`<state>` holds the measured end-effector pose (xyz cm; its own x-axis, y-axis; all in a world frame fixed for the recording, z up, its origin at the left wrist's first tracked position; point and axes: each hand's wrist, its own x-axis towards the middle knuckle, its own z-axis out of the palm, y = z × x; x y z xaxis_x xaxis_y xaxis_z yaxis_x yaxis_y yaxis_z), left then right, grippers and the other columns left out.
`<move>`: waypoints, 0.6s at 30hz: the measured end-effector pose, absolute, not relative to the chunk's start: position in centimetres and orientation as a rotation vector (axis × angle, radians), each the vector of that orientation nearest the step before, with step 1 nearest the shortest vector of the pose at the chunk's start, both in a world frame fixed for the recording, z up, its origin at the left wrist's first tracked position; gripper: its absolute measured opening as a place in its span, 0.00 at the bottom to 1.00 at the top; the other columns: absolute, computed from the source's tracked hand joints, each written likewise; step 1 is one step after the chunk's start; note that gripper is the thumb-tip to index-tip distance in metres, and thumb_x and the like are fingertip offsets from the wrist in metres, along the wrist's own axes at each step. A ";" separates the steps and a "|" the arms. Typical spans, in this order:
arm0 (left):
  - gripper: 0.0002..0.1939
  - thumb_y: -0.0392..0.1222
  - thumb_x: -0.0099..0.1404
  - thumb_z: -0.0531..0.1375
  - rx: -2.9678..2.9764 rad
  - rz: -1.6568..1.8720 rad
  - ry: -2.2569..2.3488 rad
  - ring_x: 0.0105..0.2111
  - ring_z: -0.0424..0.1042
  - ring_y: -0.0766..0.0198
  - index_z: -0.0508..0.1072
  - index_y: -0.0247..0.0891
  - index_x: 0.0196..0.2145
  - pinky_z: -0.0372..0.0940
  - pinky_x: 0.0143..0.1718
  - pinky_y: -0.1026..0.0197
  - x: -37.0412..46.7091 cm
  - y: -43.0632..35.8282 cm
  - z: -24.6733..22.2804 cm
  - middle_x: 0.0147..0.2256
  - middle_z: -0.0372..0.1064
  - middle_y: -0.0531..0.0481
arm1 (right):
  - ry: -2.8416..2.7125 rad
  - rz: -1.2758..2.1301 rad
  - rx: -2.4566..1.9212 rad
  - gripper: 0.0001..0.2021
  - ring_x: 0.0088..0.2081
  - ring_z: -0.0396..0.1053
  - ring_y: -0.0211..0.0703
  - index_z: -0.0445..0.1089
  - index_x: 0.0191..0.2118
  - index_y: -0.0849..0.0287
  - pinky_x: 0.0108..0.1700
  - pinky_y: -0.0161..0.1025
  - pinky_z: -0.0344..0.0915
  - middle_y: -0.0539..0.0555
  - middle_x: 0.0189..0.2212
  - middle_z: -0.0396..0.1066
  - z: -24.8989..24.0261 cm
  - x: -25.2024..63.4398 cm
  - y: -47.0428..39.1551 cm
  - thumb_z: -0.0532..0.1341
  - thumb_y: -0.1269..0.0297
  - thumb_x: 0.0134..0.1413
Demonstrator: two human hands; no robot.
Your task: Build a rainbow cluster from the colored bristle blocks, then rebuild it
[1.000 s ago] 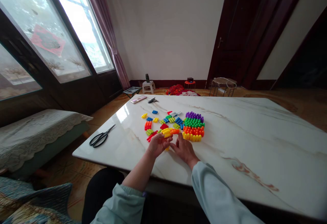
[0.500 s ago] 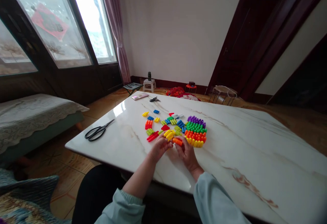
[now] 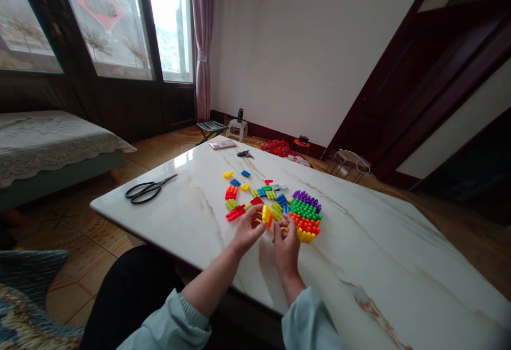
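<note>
My left hand (image 3: pixel 248 231) pinches a yellow plastic building block (image 3: pixel 266 213) of joined rounded pegs, with an orange block (image 3: pixel 270 221) against its lower right side. Just to the right, my right hand (image 3: pixel 287 241) has its fingers bent together. A bit of yellow shows by its fingertips, too small to name. Beyond my right hand stands a group of peg-shaped blocks in colour rows: purple (image 3: pixel 306 200), green (image 3: pixel 305 209), orange (image 3: pixel 304 223) and yellow (image 3: pixel 307 237). Loose blocks lie past my left hand, among them a red one (image 3: pixel 235 212) and an orange-red one (image 3: pixel 231 192).
Black-handled scissors (image 3: pixel 148 190) lie on the marble-patterned table (image 3: pixel 191 233) at the left. A pink phone (image 3: pixel 222 144) and a small dark tool (image 3: pixel 245 154) lie near its far edge. Beyond are a white stool (image 3: pixel 237 129) and a covered bench (image 3: pixel 59 142).
The orange block between my hands has come beside the yellow block in my left hand, and the yellow block is turned more upright. My right hand has turned. The camera view has tilted.
</note>
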<state>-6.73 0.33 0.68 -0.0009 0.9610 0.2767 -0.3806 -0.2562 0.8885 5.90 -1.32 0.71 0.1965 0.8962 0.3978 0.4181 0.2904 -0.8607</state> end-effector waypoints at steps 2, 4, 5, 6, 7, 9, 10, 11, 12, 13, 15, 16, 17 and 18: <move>0.23 0.37 0.52 0.65 1.236 1.491 0.772 0.38 0.69 0.60 0.72 0.39 0.47 0.65 0.38 0.64 -6.6 0.1 0.9 0.41 0.71 0.46 | -1.436 0.437 -1.278 0.23 0.31 0.68 0.39 0.58 0.59 0.59 0.34 0.39 0.69 0.60 0.46 0.67 0.6 5.6 -2.6 0.52 0.57 0.61; 0.19 0.38 0.54 0.64 1.385 1.452 0.810 0.39 0.68 0.58 0.75 0.39 0.45 0.64 0.39 0.62 -6.6 -0.2 1.3 0.40 0.70 0.45 | -1.502 0.322 -1.249 0.21 0.37 0.69 0.41 0.58 0.60 0.56 0.37 0.41 0.69 0.62 0.53 0.62 0.8 5.5 -3.6 0.52 0.59 0.62; 0.16 0.40 0.56 0.64 1.462 1.428 0.817 0.39 0.68 0.57 0.76 0.39 0.43 0.63 0.40 0.61 -6.6 -0.3 1.5 0.39 0.71 0.45 | -1.543 0.263 -1.235 0.20 0.42 0.69 0.43 0.60 0.59 0.54 0.41 0.42 0.69 0.62 0.55 0.61 0.9 5.6 -3.8 0.52 0.59 0.62; 0.13 0.41 0.57 0.63 1.532 1.404 0.818 0.38 0.68 0.57 0.78 0.38 0.40 0.62 0.41 0.60 -6.6 -0.4 1.8 0.37 0.71 0.45 | -1.585 0.210 -1.220 0.19 0.47 0.68 0.46 0.61 0.57 0.54 0.45 0.44 0.69 0.61 0.55 0.61 1.0 5.7 -3.9 0.52 0.59 0.63; 0.10 0.42 0.58 0.62 1.588 1.378 0.814 0.37 0.67 0.56 0.79 0.38 0.37 0.62 0.40 0.60 -6.6 -0.5 2.0 0.34 0.70 0.45 | -1.623 0.169 -1.206 0.18 0.51 0.66 0.47 0.63 0.56 0.54 0.49 0.47 0.67 0.60 0.54 0.62 1.1 5.8 -4.0 0.52 0.59 0.63; 0.10 0.44 0.60 0.61 1.659 1.333 0.814 0.34 0.66 0.58 0.79 0.37 0.32 0.60 0.38 0.61 -6.6 -0.6 2.3 0.30 0.69 0.46 | -1.658 0.138 -1.190 0.15 0.53 0.64 0.48 0.66 0.52 0.54 0.52 0.48 0.65 0.59 0.51 0.66 1.1 6.1 -3.9 0.52 0.59 0.63; 0.11 0.45 0.61 0.60 1.684 1.316 0.825 0.32 0.66 0.59 0.79 0.37 0.30 0.59 0.36 0.61 -6.6 -0.6 2.4 0.29 0.68 0.47 | -1.650 0.153 -1.196 0.15 0.52 0.65 0.48 0.67 0.51 0.54 0.50 0.47 0.66 0.59 0.49 0.67 1.0 6.2 -3.9 0.53 0.59 0.62; 0.13 0.46 0.62 0.59 1.707 1.300 0.843 0.30 0.65 0.60 0.78 0.36 0.28 0.59 0.34 0.62 -6.6 -0.5 2.4 0.27 0.67 0.47 | -1.622 0.186 -1.215 0.14 0.49 0.67 0.47 0.67 0.51 0.55 0.46 0.45 0.68 0.59 0.47 0.69 0.8 6.3 -3.9 0.53 0.59 0.62; 0.14 0.47 0.63 0.58 1.728 1.281 0.862 0.29 0.64 0.62 0.77 0.36 0.27 0.57 0.32 0.63 -6.5 -0.5 2.4 0.26 0.66 0.48 | -1.579 0.232 -1.247 0.15 0.44 0.69 0.45 0.66 0.50 0.56 0.42 0.42 0.69 0.58 0.46 0.70 0.7 6.3 -3.9 0.54 0.58 0.61; 0.16 0.47 0.64 0.58 1.744 1.259 0.883 0.27 0.63 0.63 0.76 0.35 0.25 0.56 0.30 0.64 -6.5 -0.5 2.3 0.25 0.65 0.49 | -1.529 0.283 -1.285 0.15 0.40 0.70 0.44 0.65 0.50 0.57 0.38 0.40 0.69 0.58 0.43 0.71 0.5 6.3 -4.0 0.55 0.57 0.60; 0.19 0.49 0.65 0.56 1.763 1.211 0.917 0.24 0.60 0.66 0.74 0.35 0.23 0.53 0.26 0.65 -6.5 -0.5 2.1 0.21 0.62 0.51 | -1.445 0.380 -1.352 0.17 0.33 0.69 0.41 0.65 0.49 0.58 0.33 0.38 0.68 0.56 0.37 0.72 0.3 6.3 -4.2 0.57 0.55 0.58; 0.20 0.50 0.65 0.56 1.765 1.188 0.928 0.23 0.59 0.67 0.73 0.34 0.22 0.51 0.25 0.65 -6.4 -0.4 2.0 0.20 0.61 0.52 | -1.421 0.419 -1.373 0.17 0.31 0.69 0.41 0.65 0.48 0.59 0.32 0.38 0.68 0.55 0.35 0.72 0.3 6.3 -4.4 0.59 0.54 0.57; 0.21 0.50 0.66 0.55 1.759 1.167 0.934 0.22 0.59 0.67 0.73 0.34 0.21 0.51 0.24 0.65 -6.4 -0.4 2.0 0.20 0.61 0.52 | -1.408 0.441 -1.382 0.18 0.30 0.68 0.41 0.65 0.47 0.59 0.32 0.37 0.68 0.54 0.33 0.72 0.4 6.5 -4.4 0.59 0.53 0.55; 0.21 0.51 0.66 0.54 1.743 1.148 0.931 0.22 0.60 0.67 0.73 0.34 0.22 0.52 0.24 0.65 -6.4 -0.4 1.9 0.20 0.62 0.52 | -1.395 0.446 -1.384 0.18 0.30 0.68 0.41 0.66 0.45 0.59 0.31 0.37 0.67 0.54 0.32 0.72 0.5 6.8 -4.5 0.60 0.53 0.54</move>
